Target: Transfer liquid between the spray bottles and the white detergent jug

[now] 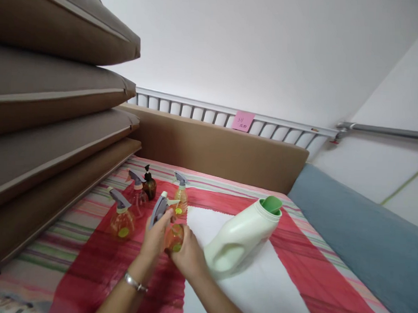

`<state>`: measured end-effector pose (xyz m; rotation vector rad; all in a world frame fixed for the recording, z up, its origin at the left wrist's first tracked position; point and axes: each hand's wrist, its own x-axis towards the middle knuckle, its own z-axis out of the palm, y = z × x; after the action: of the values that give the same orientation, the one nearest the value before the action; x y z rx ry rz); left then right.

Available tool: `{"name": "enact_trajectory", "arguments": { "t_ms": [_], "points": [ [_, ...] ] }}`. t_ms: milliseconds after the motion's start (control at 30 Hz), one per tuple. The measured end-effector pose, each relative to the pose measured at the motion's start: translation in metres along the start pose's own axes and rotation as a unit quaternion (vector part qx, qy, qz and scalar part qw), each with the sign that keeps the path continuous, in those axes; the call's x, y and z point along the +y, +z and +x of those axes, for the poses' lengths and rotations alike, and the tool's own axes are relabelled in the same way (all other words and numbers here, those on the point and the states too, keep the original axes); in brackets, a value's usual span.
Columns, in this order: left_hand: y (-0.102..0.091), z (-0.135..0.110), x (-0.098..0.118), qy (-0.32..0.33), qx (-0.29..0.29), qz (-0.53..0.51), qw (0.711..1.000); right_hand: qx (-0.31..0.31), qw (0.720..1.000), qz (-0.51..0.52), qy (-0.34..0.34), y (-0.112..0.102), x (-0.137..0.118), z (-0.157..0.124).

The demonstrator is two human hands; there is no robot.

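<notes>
My left hand point(157, 231), with a silver bracelet at the wrist, is closed around the grey trigger head point(159, 209) of a spray bottle. My right hand point(191, 253) grips the body of that spray bottle point(174, 238), which is orange-tinted with a yellow sticker. Fingers hide the neck, so whether head and body are joined cannot be seen. Just behind stands another spray bottle point(181, 199) with yellowish contents. To the left are an orange-tinted spray bottle point(122, 223) and a pinkish clear one point(139, 200). A dark brown pump bottle point(150, 187) stands behind them.
A large pale green jug point(241, 237) with a green piece in its mouth leans on a white sheet point(257, 297). Red cloth point(83, 285) covers striped fabric. Stacked cushions point(57, 106) rise at left; a brown board point(216, 145) and radiator point(193, 111) stand behind.
</notes>
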<state>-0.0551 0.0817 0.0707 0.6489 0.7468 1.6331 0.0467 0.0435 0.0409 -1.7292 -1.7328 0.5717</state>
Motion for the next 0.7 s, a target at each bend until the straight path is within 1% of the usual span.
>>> {"name": "enact_trajectory", "arguments": {
  "t_ms": [33,100,167,200,300,367,400,467,533,567,633,700],
  "points": [
    [0.000,-0.001,0.008,0.008,-0.003,-0.009,1.000,0.004,1.000,-0.003,-0.002,0.000,0.000,-0.004],
    [-0.002,-0.001,0.027,0.029,-0.028,-0.035,0.999,0.015,1.000,-0.005,-0.004,-0.001,0.000,-0.011],
    [-0.009,0.001,0.048,0.057,-0.048,-0.086,0.993,0.023,1.000,0.004,-0.002,-0.004,0.001,-0.019],
    [-0.015,0.003,0.059,0.069,-0.053,-0.118,0.989,0.026,1.000,0.013,0.001,-0.006,0.002,-0.022],
    [-0.037,0.011,0.089,0.102,-0.027,-0.208,0.972,0.032,0.998,0.049,0.020,-0.014,0.001,-0.031],
    [-0.051,0.016,0.103,0.113,-0.019,-0.242,0.964,0.044,0.996,0.074,0.027,-0.021,-0.001,-0.037],
    [-0.056,0.017,0.107,0.114,-0.023,-0.239,0.964,0.051,0.995,0.087,0.027,-0.025,-0.003,-0.039],
    [-0.059,0.018,0.108,0.081,-0.055,-0.180,0.979,0.065,0.991,0.113,0.025,-0.031,-0.006,-0.043],
    [-0.056,0.015,0.098,0.018,-0.078,-0.057,0.995,0.076,0.988,0.133,0.031,-0.037,-0.010,-0.044],
    [-0.052,0.013,0.089,-0.013,-0.074,0.009,0.997,0.081,0.986,0.140,0.037,-0.040,-0.012,-0.043],
    [-0.044,0.009,0.068,-0.050,-0.042,0.108,0.992,0.091,0.984,0.142,0.047,-0.047,-0.017,-0.040],
    [-0.036,0.006,0.047,-0.081,-0.039,0.149,0.985,0.103,0.985,0.128,0.046,-0.055,-0.023,-0.034]
  ]
}}
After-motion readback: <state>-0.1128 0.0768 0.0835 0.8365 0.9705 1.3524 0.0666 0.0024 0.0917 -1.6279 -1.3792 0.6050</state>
